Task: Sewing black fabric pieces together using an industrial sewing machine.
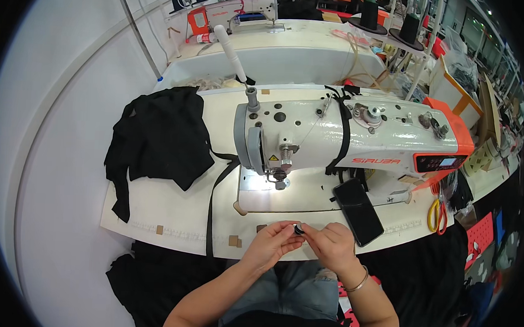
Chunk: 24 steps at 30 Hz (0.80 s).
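Just in front of the table's near edge, my left hand and my right hand meet, fingertips pinched together. Between them is a small round, dark and silvery piece, which looks like a sewing machine bobbin; the fingers partly hide it. A white and orange sewing machine stands beyond my hands, its lamp lighting the needle plate. To the right of my right hand lies a black phone. Black fabric is heaped on the table at the left, with a black strap trailing over the near edge.
Red- and yellow-handled scissors lie at the table's right end. Black thread cones stand on a rack at the back right. A second sewing machine sits on a table behind. More black cloth hangs below the right edge.
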Each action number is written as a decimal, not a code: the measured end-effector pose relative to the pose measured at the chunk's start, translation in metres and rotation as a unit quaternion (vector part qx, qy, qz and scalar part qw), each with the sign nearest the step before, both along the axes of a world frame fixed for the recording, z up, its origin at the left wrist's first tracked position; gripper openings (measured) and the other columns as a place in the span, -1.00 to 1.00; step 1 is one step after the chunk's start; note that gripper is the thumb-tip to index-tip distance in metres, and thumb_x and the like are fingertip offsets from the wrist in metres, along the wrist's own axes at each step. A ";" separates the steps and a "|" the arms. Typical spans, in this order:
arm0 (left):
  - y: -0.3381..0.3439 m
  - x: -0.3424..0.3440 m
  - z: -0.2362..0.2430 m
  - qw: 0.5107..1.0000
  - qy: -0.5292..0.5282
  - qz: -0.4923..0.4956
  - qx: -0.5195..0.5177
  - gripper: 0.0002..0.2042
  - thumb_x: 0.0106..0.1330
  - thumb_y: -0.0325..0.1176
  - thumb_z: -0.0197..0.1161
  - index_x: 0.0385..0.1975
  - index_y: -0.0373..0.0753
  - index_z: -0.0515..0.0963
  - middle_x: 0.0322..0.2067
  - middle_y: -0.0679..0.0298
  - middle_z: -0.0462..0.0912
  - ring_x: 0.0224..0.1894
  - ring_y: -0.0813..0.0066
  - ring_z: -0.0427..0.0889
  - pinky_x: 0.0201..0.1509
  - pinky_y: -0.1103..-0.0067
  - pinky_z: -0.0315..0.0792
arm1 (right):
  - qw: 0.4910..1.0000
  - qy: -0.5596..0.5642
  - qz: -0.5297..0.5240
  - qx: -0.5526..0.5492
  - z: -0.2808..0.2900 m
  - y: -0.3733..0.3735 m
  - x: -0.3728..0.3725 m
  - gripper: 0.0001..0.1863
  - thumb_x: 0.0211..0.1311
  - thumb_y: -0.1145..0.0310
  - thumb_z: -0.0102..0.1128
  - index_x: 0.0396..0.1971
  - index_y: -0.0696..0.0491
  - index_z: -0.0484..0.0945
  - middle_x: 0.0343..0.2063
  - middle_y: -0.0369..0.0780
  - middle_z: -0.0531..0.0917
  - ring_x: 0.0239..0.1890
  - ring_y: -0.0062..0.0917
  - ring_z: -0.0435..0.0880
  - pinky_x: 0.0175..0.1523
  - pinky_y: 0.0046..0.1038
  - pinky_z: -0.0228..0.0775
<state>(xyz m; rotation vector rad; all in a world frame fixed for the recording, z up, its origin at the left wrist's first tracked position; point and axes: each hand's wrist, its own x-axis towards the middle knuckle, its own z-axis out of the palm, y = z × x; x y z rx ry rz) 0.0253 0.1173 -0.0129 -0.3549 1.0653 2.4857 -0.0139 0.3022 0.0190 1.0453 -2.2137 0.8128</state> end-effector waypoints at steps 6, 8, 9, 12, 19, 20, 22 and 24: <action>0.012 0.003 0.016 0.999 -0.015 0.022 -0.045 -0.70 0.50 -0.28 0.04 0.09 -0.32 0.45 -0.05 0.13 0.59 -0.01 0.30 0.63 0.16 0.40 0.53 | 0.992 0.068 0.067 0.087 0.012 0.018 -0.013 -0.54 -0.22 0.43 0.24 -0.15 0.00 0.69 -0.72 -0.41 0.33 -0.65 -0.58 0.37 -0.55 -0.52 0.24; 0.015 0.005 0.020 0.999 -0.027 0.028 -0.008 -0.68 0.51 -0.25 0.03 0.08 -0.34 0.43 -0.04 0.10 0.59 0.01 0.27 0.62 0.18 0.37 0.52 | 0.988 0.083 0.079 0.104 0.014 0.022 -0.016 -0.51 -0.24 0.40 0.19 -0.14 0.00 0.69 -0.72 -0.42 0.31 -0.64 -0.59 0.37 -0.55 -0.53 0.24; 0.017 0.006 0.021 0.999 -0.028 0.027 -0.016 -0.68 0.51 -0.25 0.03 0.08 -0.34 0.43 -0.04 0.10 0.59 0.01 0.27 0.62 0.18 0.37 0.52 | 0.988 0.079 0.087 0.104 0.015 0.024 -0.017 -0.51 -0.24 0.39 0.19 -0.14 -0.01 0.69 -0.72 -0.42 0.31 -0.64 -0.59 0.37 -0.54 -0.53 0.25; 0.021 0.006 0.022 1.000 -0.011 0.023 -0.019 -0.67 0.51 -0.23 0.02 0.07 -0.35 0.43 -0.03 0.08 0.58 0.03 0.26 0.62 0.18 0.36 0.52 | 0.988 0.069 0.089 0.103 0.016 0.028 -0.020 -0.51 -0.24 0.39 0.20 -0.14 -0.01 0.69 -0.71 -0.42 0.31 -0.63 -0.59 0.37 -0.53 -0.54 0.26; 0.020 0.003 0.017 0.999 -0.005 0.007 -0.038 -0.72 0.49 -0.33 0.05 0.06 -0.36 0.45 -0.02 0.10 0.59 0.04 0.29 0.63 0.19 0.39 0.52 | 0.989 0.038 0.067 0.129 0.013 0.026 -0.011 -0.52 -0.16 0.40 0.17 -0.09 -0.02 0.67 -0.68 -0.39 0.35 -0.59 -0.57 0.42 -0.47 -0.51 0.35; 0.018 0.003 0.016 0.999 -0.001 0.004 -0.044 -0.74 0.48 -0.37 0.07 0.06 -0.35 0.46 -0.03 0.11 0.59 0.04 0.30 0.63 0.19 0.39 0.53 | 0.988 0.037 0.069 0.131 0.014 0.024 -0.010 -0.52 -0.16 0.40 0.17 -0.09 -0.02 0.67 -0.68 -0.39 0.35 -0.59 -0.57 0.42 -0.47 -0.51 0.35; 0.012 0.002 0.015 0.999 0.008 0.010 -0.036 -0.75 0.47 -0.39 0.07 0.06 -0.35 0.46 -0.04 0.11 0.60 0.02 0.32 0.63 0.18 0.40 0.53 | 0.991 -0.026 0.055 0.119 0.014 0.019 -0.008 -0.64 -0.08 0.44 0.26 -0.17 -0.01 0.67 -0.67 -0.37 0.45 -0.60 -0.51 0.47 -0.47 -0.48 0.38; 0.006 0.001 0.013 1.000 0.012 0.018 -0.020 -0.75 0.46 -0.42 0.08 0.06 -0.34 0.46 -0.05 0.12 0.61 0.00 0.33 0.64 0.17 0.41 0.53 | 0.994 -0.064 0.052 0.067 0.014 0.010 -0.006 -0.72 -0.03 0.43 0.30 -0.23 0.00 0.67 -0.64 -0.34 0.52 -0.59 -0.47 0.50 -0.46 -0.46 0.39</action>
